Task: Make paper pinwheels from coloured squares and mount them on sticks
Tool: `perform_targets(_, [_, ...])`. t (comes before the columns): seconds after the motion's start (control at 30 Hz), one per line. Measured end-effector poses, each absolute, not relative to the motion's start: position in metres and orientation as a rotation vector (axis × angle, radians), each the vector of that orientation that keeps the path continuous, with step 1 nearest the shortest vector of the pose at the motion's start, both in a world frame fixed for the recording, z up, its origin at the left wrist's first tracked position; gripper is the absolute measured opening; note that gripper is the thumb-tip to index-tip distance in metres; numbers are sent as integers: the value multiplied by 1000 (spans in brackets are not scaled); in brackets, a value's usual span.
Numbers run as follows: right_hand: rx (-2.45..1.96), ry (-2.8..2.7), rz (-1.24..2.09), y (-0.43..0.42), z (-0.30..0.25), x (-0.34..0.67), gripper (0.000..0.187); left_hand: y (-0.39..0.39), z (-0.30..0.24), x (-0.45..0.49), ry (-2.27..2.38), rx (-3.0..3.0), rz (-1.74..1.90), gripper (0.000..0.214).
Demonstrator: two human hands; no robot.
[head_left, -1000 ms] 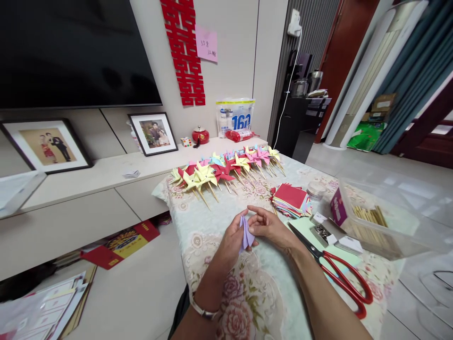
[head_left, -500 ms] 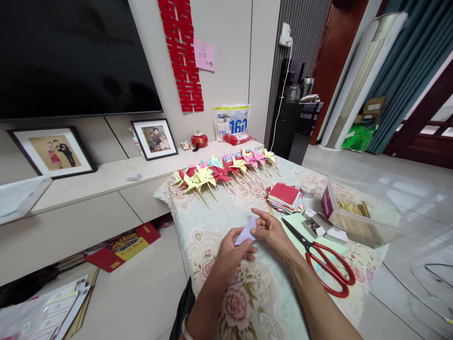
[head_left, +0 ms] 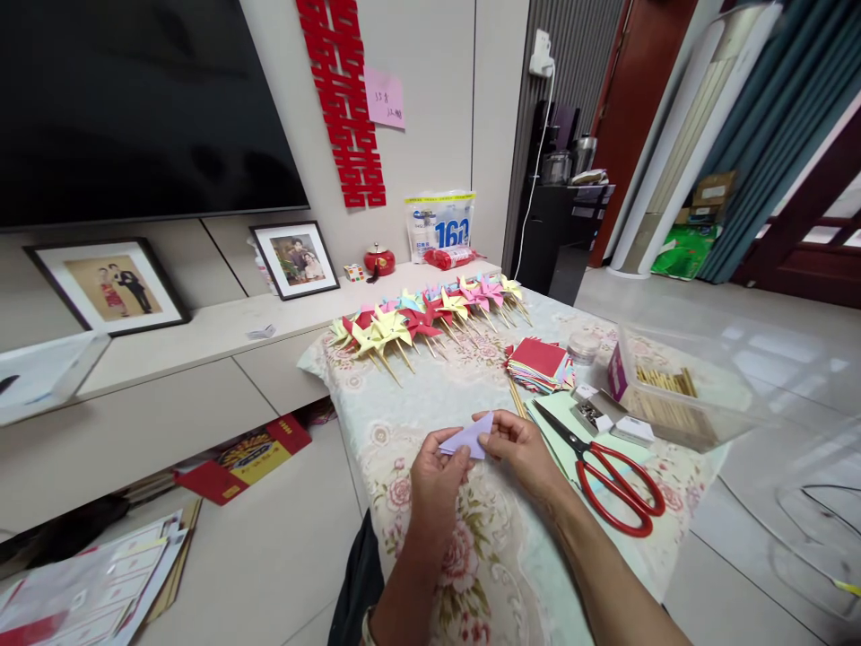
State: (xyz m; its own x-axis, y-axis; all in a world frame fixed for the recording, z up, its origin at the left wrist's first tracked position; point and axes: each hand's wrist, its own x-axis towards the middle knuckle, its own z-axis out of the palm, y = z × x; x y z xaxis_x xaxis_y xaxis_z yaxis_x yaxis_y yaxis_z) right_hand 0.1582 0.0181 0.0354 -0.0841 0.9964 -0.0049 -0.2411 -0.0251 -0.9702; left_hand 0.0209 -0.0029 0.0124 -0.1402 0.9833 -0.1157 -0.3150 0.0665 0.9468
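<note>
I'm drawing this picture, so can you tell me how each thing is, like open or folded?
Purple paper: folded, held by left hand and right hand
Scissors: lying flat, blades look closed
Pinwheels: attached to sticks
Paper squares: stacked unevenly
Plastic box: open, sticks inside
Small box: open
TV: screen dark

Remote, I logged: folded paper (head_left: 473, 437) was lilac | pinwheels (head_left: 391, 330) were yellow, red, pink, blue | tablecloth (head_left: 396, 414) was pale green, rose-patterned | scissor handles (head_left: 615, 492) were red
</note>
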Motion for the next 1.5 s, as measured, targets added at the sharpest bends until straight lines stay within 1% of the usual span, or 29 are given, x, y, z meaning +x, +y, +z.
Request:
perform_targets(0.13, [-1004,-1012,1442,18,34,156,44,-5,15,20,1078,909,1408,56])
perform_targets(0.23, [-977,-866,1547,18,35,155,49,-6,14,20,1032,943,1408,52])
perform_targets(0.5, [-906,-727,1720,15,41,159,49,-9,13,17,1072,967,1366,46])
perform_targets(0.63, [-851,-659,1800,15,41,161,42,-9,13,17,1046,982,1358,41])
perform_targets(0.77, [-854,-646,1783,18,38,163,37,-11,8,16,1041,1102,1353,35])
perform_targets(0.87, [-875,-637,1762,21,35,163,36,-11,3,16,1064,1305,1471,38])
perform_targets(0.97, [-899,-636,1750,21,34,164,35,-9,-1,16,1155,1658,1616,54])
perform_targets(1.03, [-912,-644,1751,21,35,164,34,-9,-2,15,1217,1868,1633,58])
perform_targets(1.17, [-936,-671,1754,18,38,162,33,-11,1,16,1297,2032,1646,43])
perform_targets(1.27, [-960,-692,1732,17,41,160,38,-13,4,15,1347,2023,1685,30])
perform_targets(1.37, [-989,-718,1665,16,41,161,42,-12,6,13,1375,1876,1665,19])
perform_targets(1.5, [-1058,-791,1519,7,34,170,42,-11,7,11,1397,1502,1508,11])
